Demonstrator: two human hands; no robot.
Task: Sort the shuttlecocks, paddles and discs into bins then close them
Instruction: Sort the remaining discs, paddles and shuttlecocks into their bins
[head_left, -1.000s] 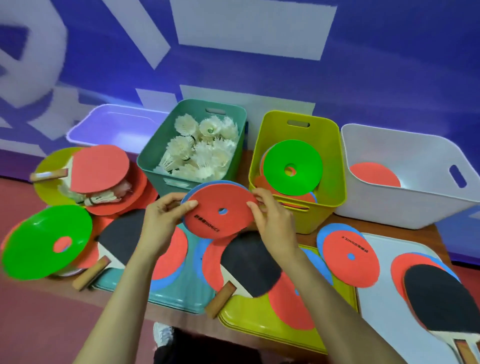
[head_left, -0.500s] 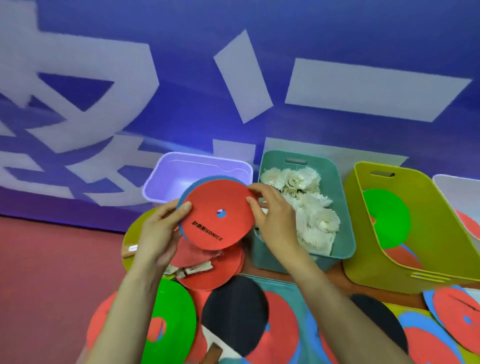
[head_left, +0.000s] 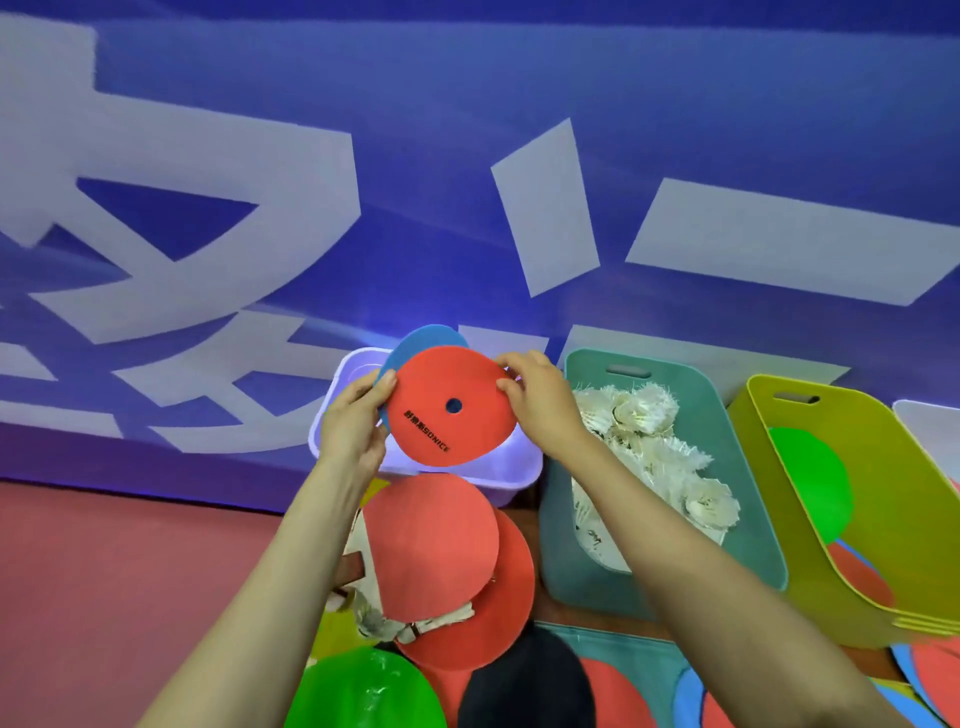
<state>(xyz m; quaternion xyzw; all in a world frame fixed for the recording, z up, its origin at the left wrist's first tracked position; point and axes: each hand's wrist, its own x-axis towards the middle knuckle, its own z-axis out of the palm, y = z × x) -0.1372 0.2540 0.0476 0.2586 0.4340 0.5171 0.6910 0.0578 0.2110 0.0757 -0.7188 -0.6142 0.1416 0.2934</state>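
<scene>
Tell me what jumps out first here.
The left hand and right hand hold a red disc, a blue disc behind it, centre frame over the lavender bin. Right of that stands a teal bin heaped with white shuttlecocks.

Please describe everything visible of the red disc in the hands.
The red disc is round, thin and matte, with a small centre hole and black print. It is held tilted toward the camera over the lilac bin. The left hand grips its left edge, the right hand pinches its right edge. A blue disc lies behind it.
</scene>
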